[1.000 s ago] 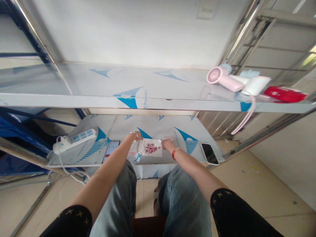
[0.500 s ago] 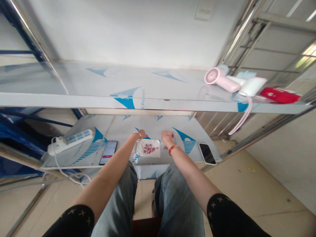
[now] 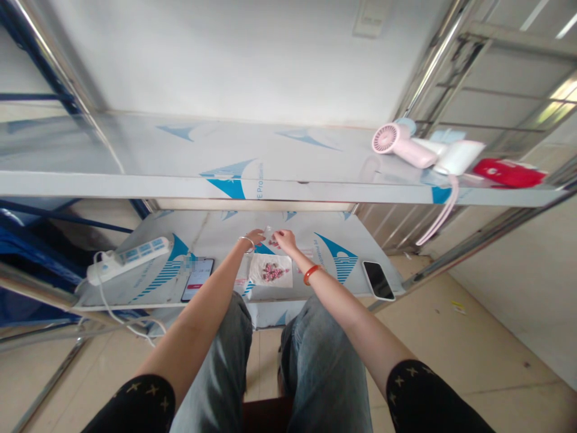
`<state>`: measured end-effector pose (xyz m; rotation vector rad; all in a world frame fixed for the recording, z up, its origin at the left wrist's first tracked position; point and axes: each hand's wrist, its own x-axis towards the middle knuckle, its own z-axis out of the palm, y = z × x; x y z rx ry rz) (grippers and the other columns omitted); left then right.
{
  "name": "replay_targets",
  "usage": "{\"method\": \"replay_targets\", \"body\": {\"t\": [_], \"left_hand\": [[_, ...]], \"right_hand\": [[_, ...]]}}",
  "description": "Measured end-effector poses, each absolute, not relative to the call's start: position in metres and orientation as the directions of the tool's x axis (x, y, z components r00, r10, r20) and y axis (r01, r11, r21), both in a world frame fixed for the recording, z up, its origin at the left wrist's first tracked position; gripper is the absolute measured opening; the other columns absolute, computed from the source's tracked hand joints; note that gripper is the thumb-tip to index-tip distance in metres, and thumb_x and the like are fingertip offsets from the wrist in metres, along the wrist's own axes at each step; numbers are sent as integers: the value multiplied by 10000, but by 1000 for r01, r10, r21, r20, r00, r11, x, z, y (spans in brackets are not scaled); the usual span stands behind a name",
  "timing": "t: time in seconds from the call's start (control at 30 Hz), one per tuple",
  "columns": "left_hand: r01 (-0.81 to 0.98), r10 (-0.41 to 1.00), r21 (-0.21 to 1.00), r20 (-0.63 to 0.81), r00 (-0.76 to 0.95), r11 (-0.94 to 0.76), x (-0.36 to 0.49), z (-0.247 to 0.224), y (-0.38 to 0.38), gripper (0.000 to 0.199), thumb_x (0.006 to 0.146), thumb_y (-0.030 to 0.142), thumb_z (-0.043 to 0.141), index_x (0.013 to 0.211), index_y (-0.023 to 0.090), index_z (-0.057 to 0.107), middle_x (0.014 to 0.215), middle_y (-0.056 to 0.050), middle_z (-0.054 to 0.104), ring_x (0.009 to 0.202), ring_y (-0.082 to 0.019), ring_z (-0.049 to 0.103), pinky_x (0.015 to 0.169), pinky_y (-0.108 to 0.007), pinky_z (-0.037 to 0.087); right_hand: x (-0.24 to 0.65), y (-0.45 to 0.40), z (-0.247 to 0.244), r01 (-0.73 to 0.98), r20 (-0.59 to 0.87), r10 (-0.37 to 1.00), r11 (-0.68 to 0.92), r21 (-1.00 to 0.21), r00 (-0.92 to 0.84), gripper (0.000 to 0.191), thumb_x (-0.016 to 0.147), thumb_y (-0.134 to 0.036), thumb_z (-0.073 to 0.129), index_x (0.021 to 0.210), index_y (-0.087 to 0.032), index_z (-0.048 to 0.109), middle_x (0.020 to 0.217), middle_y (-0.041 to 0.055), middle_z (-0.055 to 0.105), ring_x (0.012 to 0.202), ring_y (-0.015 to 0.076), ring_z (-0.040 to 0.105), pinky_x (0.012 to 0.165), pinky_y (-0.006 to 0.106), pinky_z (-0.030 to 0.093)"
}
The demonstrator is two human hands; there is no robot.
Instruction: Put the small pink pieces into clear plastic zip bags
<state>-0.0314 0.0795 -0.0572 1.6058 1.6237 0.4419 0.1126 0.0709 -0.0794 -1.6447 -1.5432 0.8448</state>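
Right now both my hands meet over the lower shelf, a metal surface in printed blue-and-grey protective film, straight ahead at 12 o'clock. Between my fingertips is a small, clear, crinkly plastic packet with reddish bits near its lower edge. My right hand has thumb and fingers pinched together on the packet's right side. My left hand is at its other side, fingers bent; I cannot tell whether they clamp the film or merely touch it.

I judge this to be two-handed fingertip handling of the packet. A next move here calls for a light, steady pinch on the right and a sure hold of the thin film's edge on the left, without squeezing the contents.

Just nearer me, at 6 o'clock from the packet, a flat white wrinkled sheet bears a pink-and-dark-red beaded-looking design. It lies flat, apart from my fingertips. From that sheet, a dark phone with a lit screen rests at 9 o'clock, partly behind my forearm, and a white-edged phone with a dark screen at 3 o'clock. A white power strip lies near 10 o'clock. On the upper shelf, a pink handheld fan sits around 2 o'clock.
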Motion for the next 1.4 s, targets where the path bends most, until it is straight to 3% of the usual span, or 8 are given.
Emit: {"method": "replay_targets", "body": {"t": [0.13,0.33,0.4,0.57,0.7,0.8,1.2,1.4], "left_hand": [[539,892,801,-413,184,260,-35,-50,72,268,794,148,538,1034,163,656,994,-49,709,764,-135,678,538,-158,447],[466,962,860,-265,58,209,-32,-47,74,230,820,202,548,986,131,692,940,-71,721,700,-121,674,518,-140,442],[492,984,857,-178,6,152,-31,-49,78,231,826,204,544,967,109,701,929,-83,721,680,-120,671,529,-145,451],[638,997,770,55,-51,-10,-32,-55,86,233,820,250,558,911,128,734,811,-52,723,707,-146,676,604,-169,465],[715,989,689,146,22,-118,-29,-52,83,248,821,282,565,924,150,748,813,-40,727,796,-164,670,694,-180,462],[747,980,638,173,97,-187,-25,-48,77,252,832,283,553,920,157,754,863,-36,732,848,-168,658,735,-178,450],[759,977,618,91,191,-205,-24,-51,79,297,821,179,495,983,190,744,898,-3,734,893,-158,646,774,-187,463],[733,987,663,63,145,-150,-24,-57,85,274,839,195,484,935,161,738,852,-22,732,813,-137,668,708,-176,484]], "right_hand": [[109,70,-82,341,-95,988,-132,-931,124,226,850,-264,498,732,-140,646,627,34,672,557,121,641,510,162,456],[111,69,-78,144,-292,954,-299,-943,69,209,876,-231,396,833,-139,579,671,38,651,499,134,624,493,215,481],[113,71,-78,219,-258,957,-282,-934,131,168,860,-233,425,891,-143,564,745,51,658,556,141,635,533,228,493],[114,76,-80,491,57,951,-105,-865,303,140,786,-248,559,891,-156,556,902,88,659,833,173,631,705,232,490],[106,76,-77,362,-4,990,-57,-930,144,275,862,-419,487,793,-164,563,729,19,640,627,116,612,559,179,462],[98,75,-72,248,-29,995,-51,-967,93,344,879,-474,469,783,-160,570,732,5,641,507,69,577,452,141,410],[99,78,-68,224,-128,992,-128,-966,18,164,864,-146,448,748,-131,563,714,28,679,439,52,571,389,115,384],[99,77,-68,189,-120,993,-118,-975,3,166,858,-124,450,771,-122,591,723,43,688,430,56,570,402,126,420]]}}
